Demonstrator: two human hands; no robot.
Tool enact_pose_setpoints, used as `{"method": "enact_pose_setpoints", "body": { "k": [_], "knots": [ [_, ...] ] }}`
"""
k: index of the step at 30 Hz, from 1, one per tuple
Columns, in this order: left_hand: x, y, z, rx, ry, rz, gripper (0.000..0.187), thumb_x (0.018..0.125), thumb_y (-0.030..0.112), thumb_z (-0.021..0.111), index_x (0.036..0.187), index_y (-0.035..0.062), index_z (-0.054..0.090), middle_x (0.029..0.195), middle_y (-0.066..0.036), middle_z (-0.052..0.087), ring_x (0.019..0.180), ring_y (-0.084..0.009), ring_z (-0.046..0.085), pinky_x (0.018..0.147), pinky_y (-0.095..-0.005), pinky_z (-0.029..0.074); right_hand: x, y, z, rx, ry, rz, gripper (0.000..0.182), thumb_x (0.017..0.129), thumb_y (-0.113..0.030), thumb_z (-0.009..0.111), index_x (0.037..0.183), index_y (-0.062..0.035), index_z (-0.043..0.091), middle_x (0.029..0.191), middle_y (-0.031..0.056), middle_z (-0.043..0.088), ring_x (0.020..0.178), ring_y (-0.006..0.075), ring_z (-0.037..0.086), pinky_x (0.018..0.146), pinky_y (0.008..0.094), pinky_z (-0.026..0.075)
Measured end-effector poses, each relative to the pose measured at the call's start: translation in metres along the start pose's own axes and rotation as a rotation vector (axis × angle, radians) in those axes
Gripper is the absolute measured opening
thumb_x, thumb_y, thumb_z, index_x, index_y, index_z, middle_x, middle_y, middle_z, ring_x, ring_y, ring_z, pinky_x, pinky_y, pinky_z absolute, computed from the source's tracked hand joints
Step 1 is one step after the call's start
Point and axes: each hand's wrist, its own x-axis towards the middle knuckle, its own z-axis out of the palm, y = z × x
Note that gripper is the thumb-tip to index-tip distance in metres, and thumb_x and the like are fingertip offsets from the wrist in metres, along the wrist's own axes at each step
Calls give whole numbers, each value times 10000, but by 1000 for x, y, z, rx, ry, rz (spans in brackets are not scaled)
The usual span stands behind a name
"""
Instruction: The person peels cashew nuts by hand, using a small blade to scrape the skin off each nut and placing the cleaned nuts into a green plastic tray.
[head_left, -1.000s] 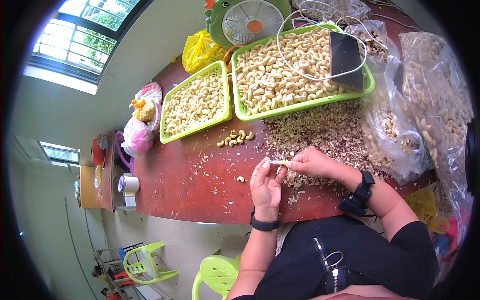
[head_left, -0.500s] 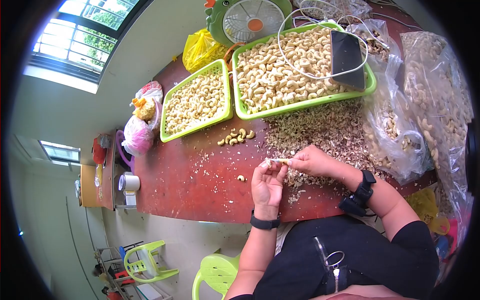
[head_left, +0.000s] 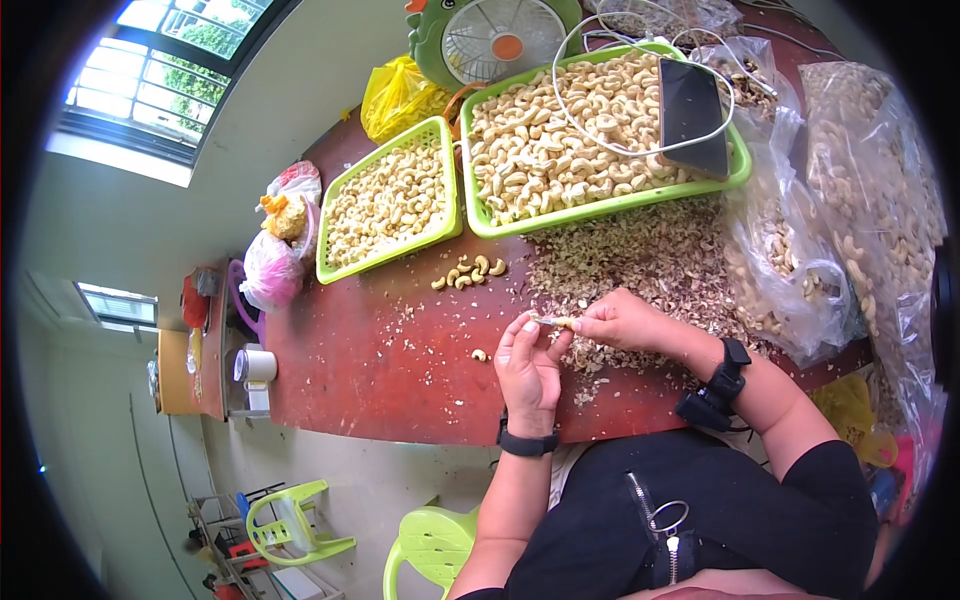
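Note:
My left hand [head_left: 528, 375] is raised over the front of the red table, palm turned up. Its fingertips pinch a cashew [head_left: 535, 317], mostly hidden by the fingers. Beside it, my right hand [head_left: 618, 320] grips a small knife [head_left: 565, 323] with a yellowish handle, its short metal blade against the nut. A heap of cashew skins [head_left: 640, 260] lies beyond and under my right hand. Several loose cashews [head_left: 468, 272] sit in a small group beyond my left hand, and a single cashew [head_left: 479, 355] lies just left of it.
A large green basket [head_left: 600, 210] of cashews holds a phone [head_left: 693, 120] with a white cable. Left of it stands a smaller green basket [head_left: 390, 258] of cashews. Behind is a green fan [head_left: 505, 45]. Plastic bags of cashews [head_left: 790, 260] crowd the right side of the table [head_left: 370, 390].
The fingers of my left hand have shifted slightly around the cashew, and more of the knife blade shows. My right hand stays almost in place. The view has moved a little.

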Motion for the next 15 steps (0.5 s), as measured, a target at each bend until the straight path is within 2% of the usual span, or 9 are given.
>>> {"method": "enact_pose_setpoints", "body": {
  "k": [4, 6, 12, 15],
  "knots": [
    [2, -4, -4, 40, 18, 31, 96, 779, 43, 474, 870, 23, 501, 783, -80, 562, 757, -187, 572, 693, -335, 525, 0, 3, 1, -26, 25, -18, 428, 797, -390, 519, 590, -17, 543, 432, 29, 391, 418, 99, 334, 399, 286, 303],
    [2, -3, -4, -31, 48, -36, 63, 760, 60, 469, 804, 30, 503, 741, -76, 550, 704, -172, 562, 689, -345, 521, 0, 3, 1, -35, 6, 10, 426, 795, -389, 521, 593, -15, 543, 434, 36, 394, 420, 101, 334, 402, 288, 307],
    [5, 5, -7, -139, -14, -196, 78, 755, 69, 460, 810, 31, 500, 707, -70, 535, 689, -176, 552, 711, -357, 514, -2, -1, 1, -40, 14, -10, 423, 792, -388, 522, 605, -9, 550, 439, 52, 405, 425, 104, 341, 410, 295, 319],
    [4, 5, -3, -117, 39, -190, 103, 766, 83, 457, 852, 34, 485, 710, -66, 531, 684, -178, 549, 716, -357, 513, -1, 3, 3, -21, 23, -9, 408, 791, -373, 521, 606, -10, 552, 443, 56, 415, 422, 111, 355, 413, 299, 326]
  ]
}}
